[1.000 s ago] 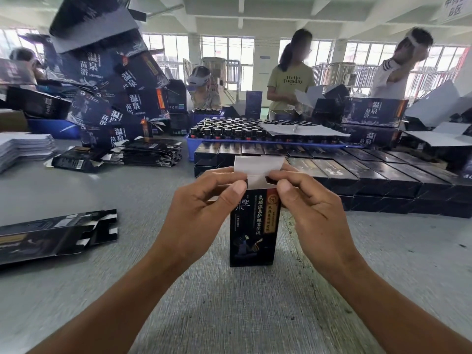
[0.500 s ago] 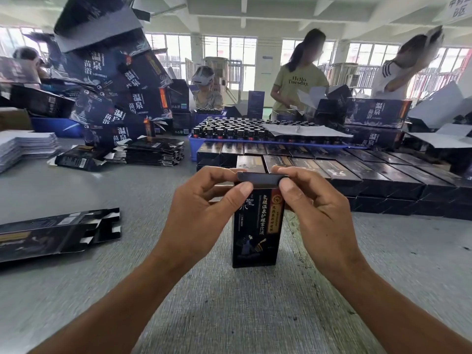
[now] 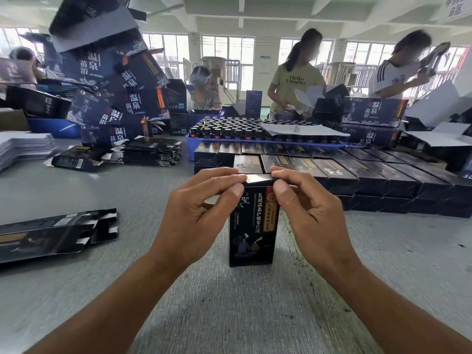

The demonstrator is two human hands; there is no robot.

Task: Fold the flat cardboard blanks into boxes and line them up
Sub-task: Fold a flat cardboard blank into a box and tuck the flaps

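Both hands meet at the top of a dark box (image 3: 251,226) that stands upright on the grey table (image 3: 229,310). Left hand (image 3: 194,221) curls in from the left, its thumb and fingertips pinching the left end of the top flap (image 3: 258,178); right hand (image 3: 310,218) mirrors it from the right, thumb on the box's front upper corner and fingers over the flap's right end. That flap lies almost flat across the box's top, its near edge slightly raised. The box sits between and below the two hands, its long axis vertical, bottom end on the table, printed front panel facing the camera.

To the left, well apart, flat blanks (image 3: 51,233) lie on the table, long side running left to right. Beyond the hands, rows of finished boxes (image 3: 357,172) lie on their sides, lined up close together with their long axes running away from the camera. Behind them a blue tray (image 3: 190,146) holds many small dark bottles (image 3: 229,130). Farther left are a stack of dark blanks (image 3: 150,154) and a leaning pile of larger cartons (image 3: 115,80). Across the table, other people stand handling cartons.
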